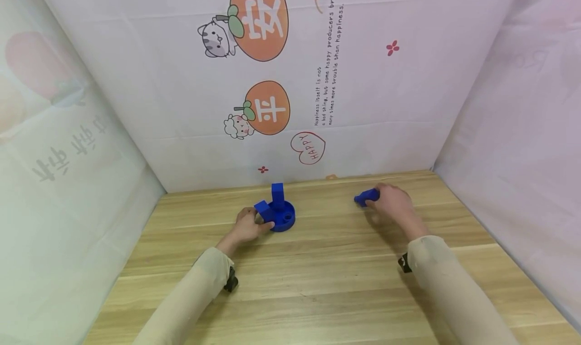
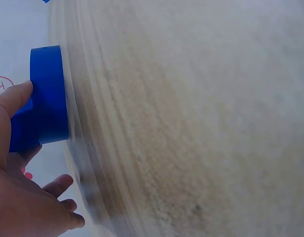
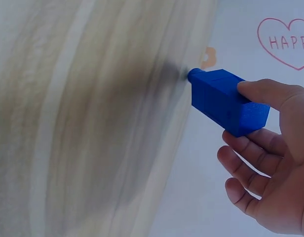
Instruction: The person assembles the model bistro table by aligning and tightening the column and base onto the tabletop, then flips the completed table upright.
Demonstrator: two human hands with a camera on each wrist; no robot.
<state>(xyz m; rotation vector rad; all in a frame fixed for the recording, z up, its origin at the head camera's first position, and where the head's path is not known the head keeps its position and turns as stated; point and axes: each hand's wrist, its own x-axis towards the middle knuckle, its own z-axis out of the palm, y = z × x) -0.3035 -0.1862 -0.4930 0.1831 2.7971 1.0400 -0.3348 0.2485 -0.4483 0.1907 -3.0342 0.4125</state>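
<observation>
A round blue base (image 1: 283,226) with a raised rim sits on the wooden table, two blue blocks (image 1: 278,195) rising from it and a small round socket showing inside. My left hand (image 1: 247,227) grips its left side, thumb on the rim and fingers behind the nearer block. The left wrist view shows that thumb pressed to the blue wall (image 2: 49,94), the other fingers spread lower down. To the right, my right hand (image 1: 394,202) pinches a separate blue block (image 3: 223,98) between thumb and fingers. A short round peg (image 3: 195,74) juts from the block's far end, pointing left.
The wooden table (image 1: 313,279) meets a printed white cloth wall (image 1: 363,108) close behind the blue pieces. More white cloth hangs at the left (image 1: 81,183) and right (image 1: 513,158). A dark wrist device (image 1: 231,280) is strapped at each sleeve cuff.
</observation>
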